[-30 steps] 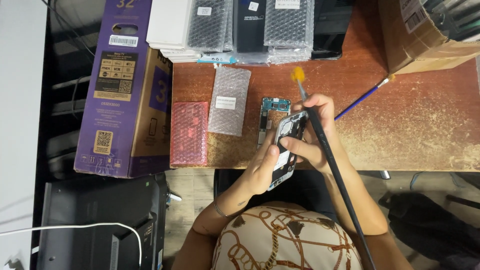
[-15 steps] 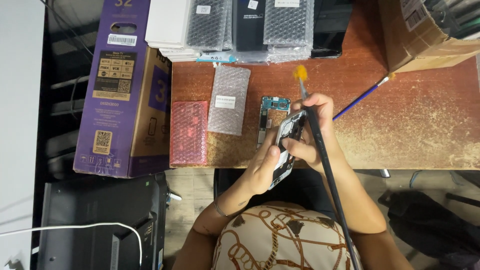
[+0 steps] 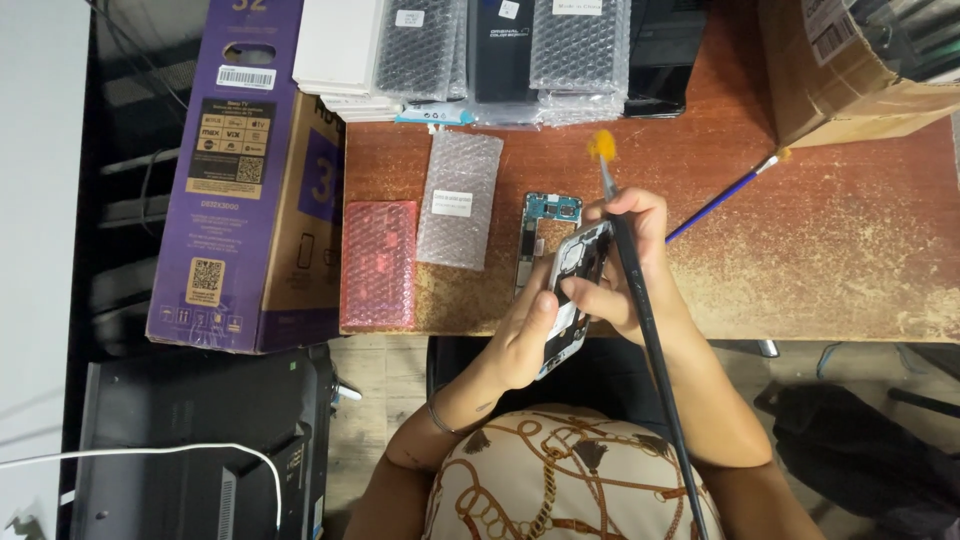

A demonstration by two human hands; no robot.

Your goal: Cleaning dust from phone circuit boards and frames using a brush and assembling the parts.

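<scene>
2 hands at frame centre: left hand (image 3: 525, 340) grasping the phone frame (image 3: 572, 295); right hand (image 3: 625, 265) clenched on phone frame and brush (image 3: 640, 310); above the tabletop (image 3: 850, 250) edge.

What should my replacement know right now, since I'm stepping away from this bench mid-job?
Left hand and right hand both grip the opened phone frame, raised over the desk edge.
A long black brush with an orange tip passes across the right hand.
The phone circuit board lies bare on the wooden desk; a blue-handled brush lies to its right.
Done: phone opened. Left: board not refitted.
</scene>
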